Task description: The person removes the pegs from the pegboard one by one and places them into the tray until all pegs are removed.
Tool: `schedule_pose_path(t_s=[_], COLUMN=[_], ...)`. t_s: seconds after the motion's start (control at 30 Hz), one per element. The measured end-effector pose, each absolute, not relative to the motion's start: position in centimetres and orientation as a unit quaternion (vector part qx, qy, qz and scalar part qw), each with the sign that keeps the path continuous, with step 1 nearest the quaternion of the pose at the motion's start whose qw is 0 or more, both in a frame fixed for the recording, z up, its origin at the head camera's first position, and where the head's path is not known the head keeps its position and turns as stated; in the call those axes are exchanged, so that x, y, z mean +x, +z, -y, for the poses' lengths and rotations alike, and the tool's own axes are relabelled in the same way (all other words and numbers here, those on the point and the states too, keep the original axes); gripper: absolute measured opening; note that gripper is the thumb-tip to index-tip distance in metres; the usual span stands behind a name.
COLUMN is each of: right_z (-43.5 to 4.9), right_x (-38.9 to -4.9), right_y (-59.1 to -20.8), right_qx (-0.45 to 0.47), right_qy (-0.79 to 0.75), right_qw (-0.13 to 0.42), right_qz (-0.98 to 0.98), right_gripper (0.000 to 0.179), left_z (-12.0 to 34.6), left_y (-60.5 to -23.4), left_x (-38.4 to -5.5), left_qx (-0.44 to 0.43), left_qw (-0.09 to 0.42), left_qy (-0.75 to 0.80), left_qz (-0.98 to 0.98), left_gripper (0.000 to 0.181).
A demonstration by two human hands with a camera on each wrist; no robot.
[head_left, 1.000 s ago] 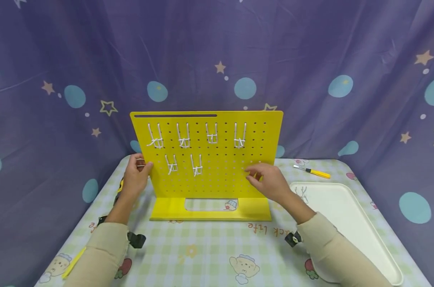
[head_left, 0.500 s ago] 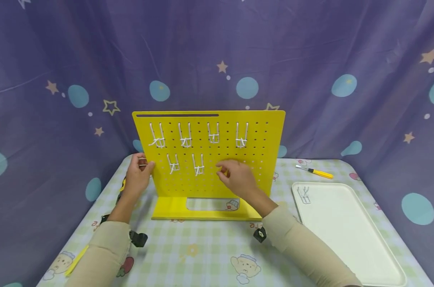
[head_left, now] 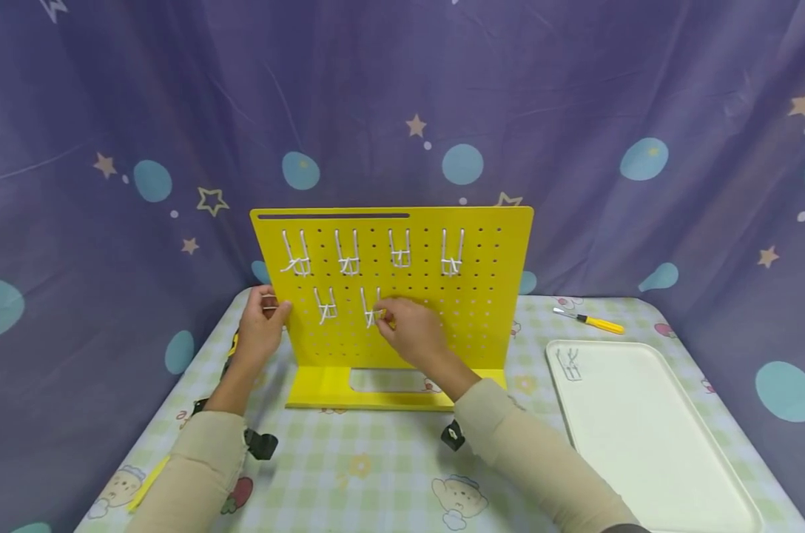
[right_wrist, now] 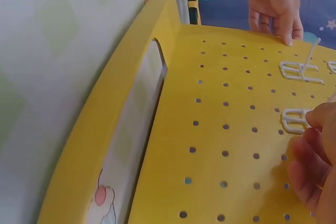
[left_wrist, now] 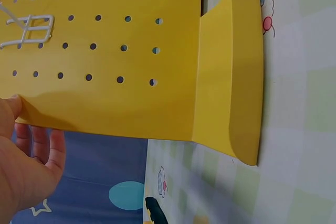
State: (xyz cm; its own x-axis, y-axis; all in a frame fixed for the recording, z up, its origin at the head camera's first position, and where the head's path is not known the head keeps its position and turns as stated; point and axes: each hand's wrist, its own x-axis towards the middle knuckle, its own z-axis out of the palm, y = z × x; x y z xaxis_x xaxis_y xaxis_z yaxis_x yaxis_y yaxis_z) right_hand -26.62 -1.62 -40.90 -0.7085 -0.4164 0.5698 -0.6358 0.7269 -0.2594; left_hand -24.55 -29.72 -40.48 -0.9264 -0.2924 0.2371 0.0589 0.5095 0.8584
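On the checked bench (head_left: 356,496), a white tray (head_left: 642,444) lies at 4 o'clock from the yellow pegboard (head_left: 402,280), which stands upright at centre. The right hand (head_left: 412,333) has curled fingers at the second lower wire hook (head_left: 368,317); whether its grip pinches that, I cannot tell. At 9 o'clock the left hand (head_left: 259,329) grasps the board's edge. Farther, at 3 o'clock, lies a yellow-handled tool (head_left: 602,324).

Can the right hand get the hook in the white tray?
Probably yes: the hook lies uncovered in the tray, and nothing seems to stand between it and the right hand, which would just have to leave the yellow board.
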Motion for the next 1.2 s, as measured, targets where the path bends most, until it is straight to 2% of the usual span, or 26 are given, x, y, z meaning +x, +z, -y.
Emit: schedule_pose_path(t_s=[0.17, 0.47, 0.83, 1.2], right_z=[2.4, 2.9, 3.1, 2.7], right_x=[-26.7, -26.9, -26.9, -26.5], right_y=[-41.0, -41.2, -41.2, -40.8], right_qx=[0.275, 0.259, 0.260, 0.290], right_qy=[0.220, 0.225, 0.222, 0.238], right_qw=[0.236, 0.273, 0.283, 0.326], right_qz=[0.906, 0.899, 0.896, 0.868], right_gripper=[0.016, 0.007, 0.006, 0.005], left_z=[29.7, 29.7, 29.7, 29.8], left_y=[-40.6, -40.6, -40.6, -40.6], left_x=[-24.6, -24.8, -24.9, -24.9], left_qx=[0.066, 0.068, 0.081, 0.078], left_qw=[0.180, 0.180, 0.179, 0.174], left_qy=[-0.492, -0.490, -0.490, -0.485], left_qz=[0.850, 0.850, 0.849, 0.854], left_gripper=[0.035, 0.035, 0.034, 0.036])
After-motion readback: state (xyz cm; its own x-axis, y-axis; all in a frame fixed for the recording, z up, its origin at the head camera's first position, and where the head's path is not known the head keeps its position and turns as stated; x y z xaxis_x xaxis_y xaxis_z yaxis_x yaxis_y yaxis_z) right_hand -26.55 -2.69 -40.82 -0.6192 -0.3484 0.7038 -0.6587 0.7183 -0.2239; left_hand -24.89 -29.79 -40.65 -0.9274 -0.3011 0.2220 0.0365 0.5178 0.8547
